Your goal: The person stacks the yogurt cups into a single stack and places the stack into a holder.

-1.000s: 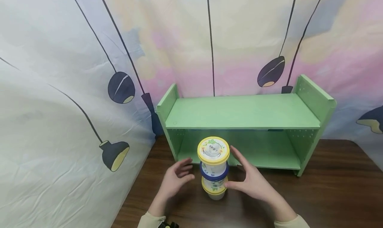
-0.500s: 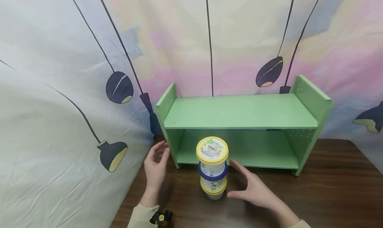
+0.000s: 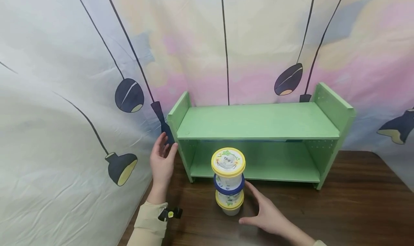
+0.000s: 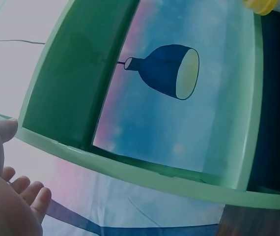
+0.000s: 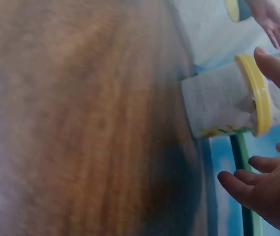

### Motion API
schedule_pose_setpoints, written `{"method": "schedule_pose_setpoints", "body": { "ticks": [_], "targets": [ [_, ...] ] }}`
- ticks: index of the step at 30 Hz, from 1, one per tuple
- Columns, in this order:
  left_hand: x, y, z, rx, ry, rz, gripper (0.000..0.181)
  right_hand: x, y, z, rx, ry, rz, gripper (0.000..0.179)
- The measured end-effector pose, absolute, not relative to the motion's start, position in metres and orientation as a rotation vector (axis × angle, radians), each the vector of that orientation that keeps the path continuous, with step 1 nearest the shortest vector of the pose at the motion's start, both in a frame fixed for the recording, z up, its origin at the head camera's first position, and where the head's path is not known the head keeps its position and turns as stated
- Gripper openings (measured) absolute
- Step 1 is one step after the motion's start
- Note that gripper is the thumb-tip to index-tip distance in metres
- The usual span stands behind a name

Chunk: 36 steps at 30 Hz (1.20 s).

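Three lidded tubs stand stacked on the table in the head view: a yellow-lidded tub (image 3: pixel 228 162) on top, a blue-lidded tub (image 3: pixel 229 186) in the middle and a yellow-lidded tub (image 3: pixel 230 202) at the bottom. My right hand (image 3: pixel 265 210) is just right of the lower tubs, thumb and fingers spread, holding nothing. In the right wrist view the bottom tub (image 5: pixel 223 101) appears sideways near that hand's thumb. My left hand (image 3: pixel 162 163) is raised beside the left end panel of the green shelf (image 3: pixel 258 121), its fingers loosely bent and nothing in them.
The two-tier shelf stands behind the stack on the dark wooden table (image 3: pixel 365 181). A printed cloth backdrop (image 3: pixel 258 41) with drawn lamps hangs close behind it and along the left side. A dark wrist strap (image 3: pixel 169 213) sits on the left sleeve.
My left hand has moved away from the stack, left and up to the shelf's side. My right hand has lowered slightly beside the tubs. The stack stays in place.
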State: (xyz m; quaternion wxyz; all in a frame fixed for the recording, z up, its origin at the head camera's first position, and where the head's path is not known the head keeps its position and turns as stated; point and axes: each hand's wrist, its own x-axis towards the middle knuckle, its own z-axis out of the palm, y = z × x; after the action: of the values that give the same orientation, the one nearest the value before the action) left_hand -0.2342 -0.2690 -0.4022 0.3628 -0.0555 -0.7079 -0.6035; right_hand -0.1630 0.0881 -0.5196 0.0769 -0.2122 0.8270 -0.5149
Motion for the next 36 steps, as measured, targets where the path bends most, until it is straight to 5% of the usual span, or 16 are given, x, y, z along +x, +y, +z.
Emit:
{"method": "schedule_pose_setpoints", "body": {
  "ticks": [36],
  "targets": [
    [-0.251, -0.246, -0.379, -0.041, -1.683, -1.643, 0.035, -0.166, 0.057, -0.531, -0.493, 2.353, -1.698, 0.117]
  ]
}}
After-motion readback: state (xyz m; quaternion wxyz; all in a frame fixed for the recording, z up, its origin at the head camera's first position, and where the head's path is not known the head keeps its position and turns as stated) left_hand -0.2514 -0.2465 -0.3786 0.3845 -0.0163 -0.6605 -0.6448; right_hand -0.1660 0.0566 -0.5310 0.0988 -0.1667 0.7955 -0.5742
